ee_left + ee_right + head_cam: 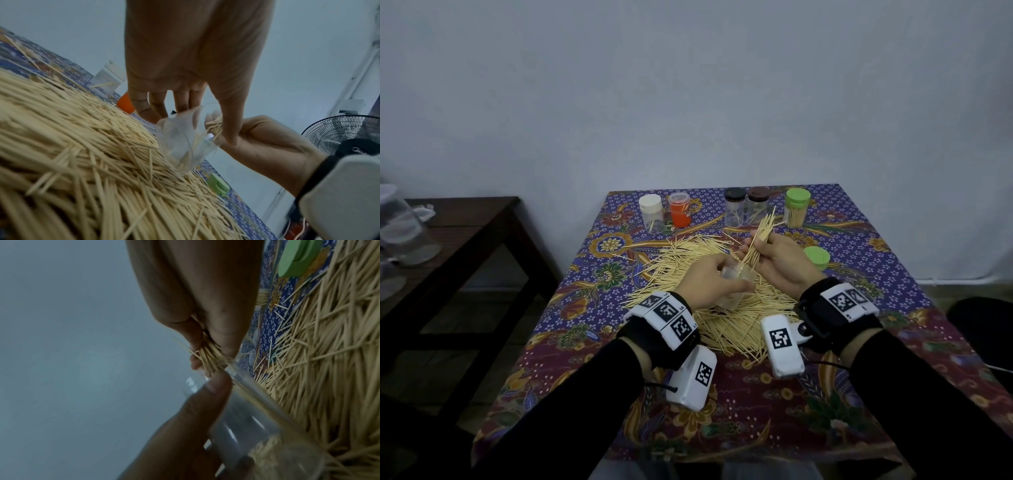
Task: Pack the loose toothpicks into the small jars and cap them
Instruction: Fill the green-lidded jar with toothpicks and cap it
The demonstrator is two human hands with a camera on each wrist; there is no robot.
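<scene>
Over patterned tablecloth [592, 308], left hand [705, 279] grips clear jar [734, 286]; right hand [780, 263] feeds toothpick bundle [758, 240] into it.

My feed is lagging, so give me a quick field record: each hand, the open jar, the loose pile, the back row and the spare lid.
left hand: grips clear jar, tilted
right hand: holds toothpick bundle, lower ends at jar mouth
loose toothpicks: big pile on tablecloth
back row: five capped jars; green-capped jar full
green lid: loose, right of hands
</scene>
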